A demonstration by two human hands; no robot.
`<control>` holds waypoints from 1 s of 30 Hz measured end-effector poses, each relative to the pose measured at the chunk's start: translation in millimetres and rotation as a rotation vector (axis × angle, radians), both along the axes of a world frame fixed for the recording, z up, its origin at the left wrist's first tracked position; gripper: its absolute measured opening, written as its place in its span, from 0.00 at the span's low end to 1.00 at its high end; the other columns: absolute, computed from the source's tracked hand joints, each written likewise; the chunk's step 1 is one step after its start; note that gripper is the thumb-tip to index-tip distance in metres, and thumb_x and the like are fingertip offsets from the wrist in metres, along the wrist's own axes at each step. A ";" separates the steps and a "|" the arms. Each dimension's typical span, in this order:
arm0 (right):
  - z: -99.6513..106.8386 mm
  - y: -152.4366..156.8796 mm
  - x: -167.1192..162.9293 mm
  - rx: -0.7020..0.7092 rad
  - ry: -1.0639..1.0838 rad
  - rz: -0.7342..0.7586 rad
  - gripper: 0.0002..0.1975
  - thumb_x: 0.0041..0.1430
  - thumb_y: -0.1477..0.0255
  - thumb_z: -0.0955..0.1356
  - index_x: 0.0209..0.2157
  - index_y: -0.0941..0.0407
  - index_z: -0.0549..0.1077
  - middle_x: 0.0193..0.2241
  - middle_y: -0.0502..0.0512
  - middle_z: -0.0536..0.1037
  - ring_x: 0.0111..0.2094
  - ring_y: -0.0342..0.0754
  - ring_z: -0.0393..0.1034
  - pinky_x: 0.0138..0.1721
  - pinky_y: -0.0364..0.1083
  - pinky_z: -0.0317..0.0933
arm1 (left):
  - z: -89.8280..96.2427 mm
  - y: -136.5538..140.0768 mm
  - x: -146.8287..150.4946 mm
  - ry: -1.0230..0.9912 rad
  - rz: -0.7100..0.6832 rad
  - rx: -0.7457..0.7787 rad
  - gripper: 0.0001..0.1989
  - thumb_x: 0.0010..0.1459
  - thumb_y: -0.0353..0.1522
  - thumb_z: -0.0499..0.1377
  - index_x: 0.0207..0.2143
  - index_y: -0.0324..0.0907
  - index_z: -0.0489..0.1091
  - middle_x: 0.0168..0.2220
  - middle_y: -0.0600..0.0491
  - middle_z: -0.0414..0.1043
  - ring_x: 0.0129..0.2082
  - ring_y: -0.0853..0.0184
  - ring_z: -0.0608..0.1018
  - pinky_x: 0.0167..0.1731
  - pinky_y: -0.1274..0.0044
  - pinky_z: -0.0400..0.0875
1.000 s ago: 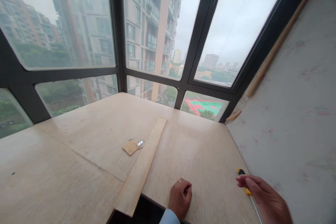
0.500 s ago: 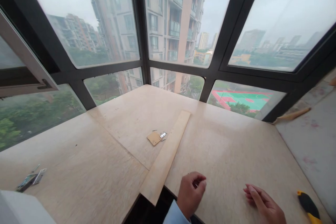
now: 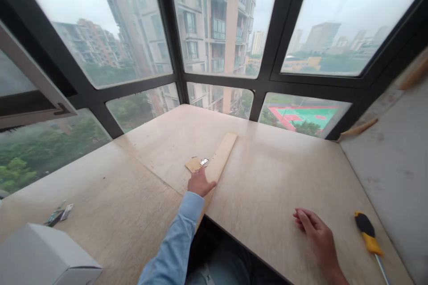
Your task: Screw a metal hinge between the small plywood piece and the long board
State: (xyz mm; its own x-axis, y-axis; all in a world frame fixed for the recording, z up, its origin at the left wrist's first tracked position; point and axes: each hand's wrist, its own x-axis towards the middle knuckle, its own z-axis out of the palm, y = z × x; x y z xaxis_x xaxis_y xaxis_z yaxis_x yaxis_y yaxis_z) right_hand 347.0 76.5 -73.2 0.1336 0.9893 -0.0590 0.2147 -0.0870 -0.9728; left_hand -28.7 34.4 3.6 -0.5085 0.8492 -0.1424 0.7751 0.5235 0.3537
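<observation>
My left hand (image 3: pixel 199 182) reaches forward over the long, narrow wooden board (image 3: pixel 223 151), its thumb stretched out across the board's surface. Its fingertips are close to a small metal hinge (image 3: pixel 203 161) and a thin, square brown piece (image 3: pixel 191 164) beside the board. Whether they touch the hinge is hard to see. My forearm covers the near end of the board. My right hand (image 3: pixel 314 227) hovers over the right side of the wooden surface with thumb and fingers pinched together; anything between them is too small to name.
A black-and-yellow screwdriver (image 3: pixel 368 234) lies at the right near the wall. At the lower left stands a white box (image 3: pixel 50 254), with small metal parts (image 3: pixel 60 214) behind it. A dark opening (image 3: pixel 214 240) cuts into the surface's near edge. Windows enclose the far sides.
My left hand has moved forward and left, from beside the opening onto the board near the hinge. My right hand stays pinched. The view has shifted, showing more of the white box and screwdriver.
</observation>
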 end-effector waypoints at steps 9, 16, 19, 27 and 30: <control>6.8 -6.7 -6.1 0.062 0.037 0.030 0.23 0.48 0.53 0.69 0.34 0.59 0.77 0.28 0.59 0.80 0.28 0.50 0.73 0.30 0.47 0.69 | -13.2 3.4 -2.4 0.084 -0.110 -0.147 0.43 0.47 0.47 0.63 0.60 0.36 0.54 0.58 0.35 0.64 0.59 0.48 0.66 0.52 0.66 0.63; 9.8 -8.4 -6.9 0.073 0.028 0.032 0.23 0.48 0.52 0.69 0.33 0.59 0.77 0.29 0.58 0.79 0.28 0.49 0.71 0.30 0.47 0.68 | -16.0 7.8 5.8 0.080 -0.085 -0.128 0.45 0.44 0.46 0.64 0.60 0.34 0.53 0.58 0.31 0.63 0.59 0.43 0.65 0.52 0.64 0.63; 10.0 -8.7 -6.4 0.069 0.038 0.035 0.22 0.48 0.53 0.70 0.33 0.59 0.77 0.29 0.58 0.79 0.28 0.49 0.71 0.30 0.46 0.67 | -18.4 11.5 1.3 0.035 -0.073 -0.087 0.44 0.43 0.46 0.65 0.58 0.34 0.56 0.58 0.31 0.62 0.60 0.44 0.63 0.53 0.63 0.62; 4.6 -6.9 -3.5 0.060 0.054 0.045 0.22 0.49 0.53 0.70 0.34 0.59 0.76 0.29 0.57 0.78 0.29 0.47 0.71 0.31 0.46 0.67 | 2.8 15.2 -47.3 -0.612 0.012 -0.031 0.35 0.42 0.44 0.67 0.51 0.40 0.65 0.50 0.41 0.72 0.48 0.55 0.76 0.39 0.72 0.72; 3.2 -6.1 -3.0 0.057 0.041 0.041 0.22 0.49 0.53 0.70 0.34 0.59 0.77 0.29 0.57 0.78 0.29 0.48 0.71 0.31 0.46 0.67 | 7.5 13.2 -57.3 -0.742 0.069 -0.008 0.24 0.50 0.48 0.60 0.44 0.41 0.68 0.47 0.44 0.74 0.44 0.61 0.77 0.36 0.76 0.73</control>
State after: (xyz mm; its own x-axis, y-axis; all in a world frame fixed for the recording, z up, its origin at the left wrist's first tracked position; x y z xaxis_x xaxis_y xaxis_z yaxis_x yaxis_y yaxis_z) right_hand 344.0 70.4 -69.9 0.0913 0.9958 -0.0074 0.1767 -0.0235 -0.9840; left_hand -86.0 47.6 11.1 -0.3282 0.8163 -0.4752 0.2993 0.5671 0.7674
